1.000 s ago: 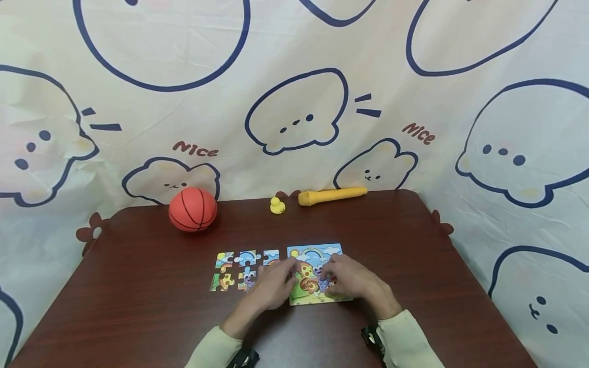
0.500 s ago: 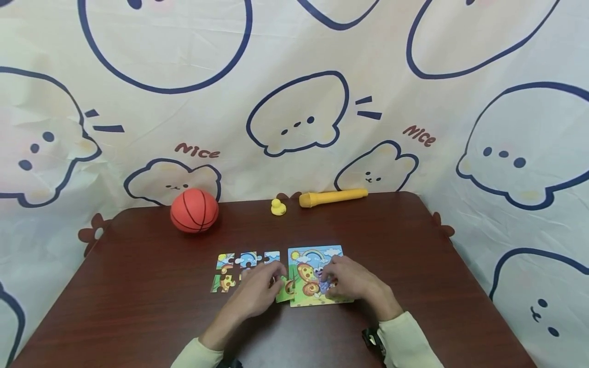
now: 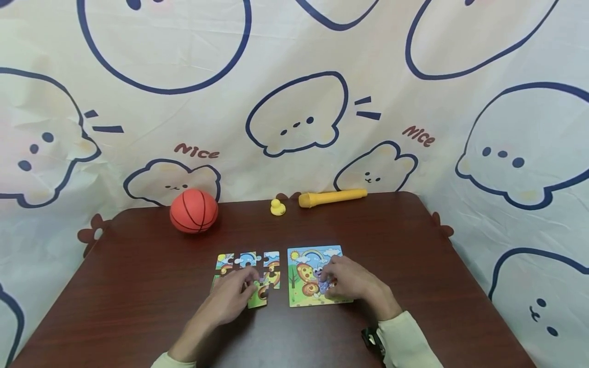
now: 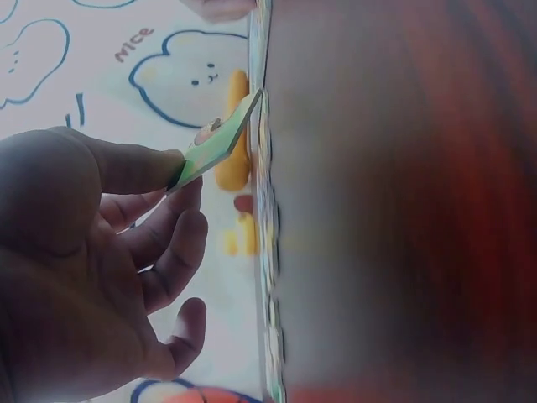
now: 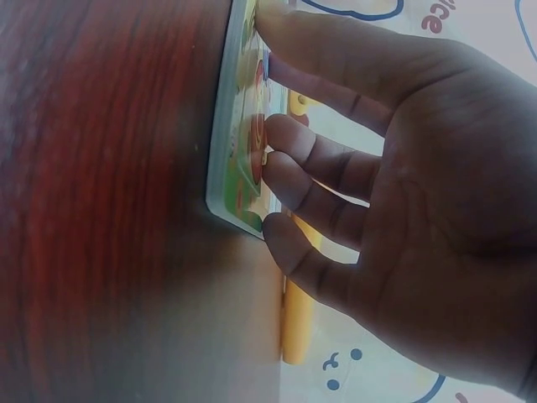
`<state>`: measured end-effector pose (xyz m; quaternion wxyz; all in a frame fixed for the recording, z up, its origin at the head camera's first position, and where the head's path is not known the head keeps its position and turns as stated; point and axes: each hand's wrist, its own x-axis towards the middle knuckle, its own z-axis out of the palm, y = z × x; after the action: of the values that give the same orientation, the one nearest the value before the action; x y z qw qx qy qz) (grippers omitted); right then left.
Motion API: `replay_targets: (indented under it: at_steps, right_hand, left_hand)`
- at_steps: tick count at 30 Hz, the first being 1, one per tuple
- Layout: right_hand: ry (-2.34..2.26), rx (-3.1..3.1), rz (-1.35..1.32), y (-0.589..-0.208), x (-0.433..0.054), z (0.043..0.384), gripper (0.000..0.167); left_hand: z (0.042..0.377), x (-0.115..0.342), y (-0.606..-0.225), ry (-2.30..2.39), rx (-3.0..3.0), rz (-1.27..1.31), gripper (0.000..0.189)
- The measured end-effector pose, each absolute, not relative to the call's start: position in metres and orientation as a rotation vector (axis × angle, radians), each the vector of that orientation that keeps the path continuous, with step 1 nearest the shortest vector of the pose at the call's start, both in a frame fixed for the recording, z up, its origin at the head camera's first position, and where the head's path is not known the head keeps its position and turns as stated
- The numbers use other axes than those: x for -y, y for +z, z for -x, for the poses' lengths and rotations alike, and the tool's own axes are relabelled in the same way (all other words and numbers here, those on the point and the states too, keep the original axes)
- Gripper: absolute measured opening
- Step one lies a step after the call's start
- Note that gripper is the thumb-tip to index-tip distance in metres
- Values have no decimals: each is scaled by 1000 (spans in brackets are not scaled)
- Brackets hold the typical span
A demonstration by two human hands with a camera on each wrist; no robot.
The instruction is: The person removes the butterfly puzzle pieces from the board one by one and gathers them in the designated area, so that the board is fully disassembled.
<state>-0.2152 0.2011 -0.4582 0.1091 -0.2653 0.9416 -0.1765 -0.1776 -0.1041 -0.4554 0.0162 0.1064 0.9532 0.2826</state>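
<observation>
My left hand pinches a green jigsaw piece between thumb and index finger, tilted in the left wrist view. In the head view, that hand is over the lower part of a group of loose jigsaw pieces, hiding some of them. To its right lies a square puzzle board with a rainbow, a tree and cartoon snail-like figures. My right hand rests on the board's right side with loosely bent fingers. In the right wrist view, its fingertips touch the board's face.
Along the back edge of the dark wooden table are a red toy basketball, a small yellow duck and a yellow toy microphone. A cartoon-printed cloth hangs right behind the table.
My left hand has moved left from the board's left side to the loose pieces, carrying the green jigsaw piece away. The right hand has stayed in place on the board.
</observation>
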Motion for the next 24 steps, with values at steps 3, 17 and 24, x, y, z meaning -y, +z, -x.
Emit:
replay_targets:
  at_steps: [3, 17, 24]
  right_hand:
    - [-514, -2771, 784, -459, -201, 215, 21]
    - [-515, -2764, 744, -458, -201, 217, 22]
    - [-514, -2757, 720, -460, -200, 218, 23]
  left_hand:
    - [176, 114, -456, 874, -2945, -279, 9]
    - [173, 163, -448, 783, -2863, -192, 10]
    - [170, 174, -452, 720, -2831, -181, 9]
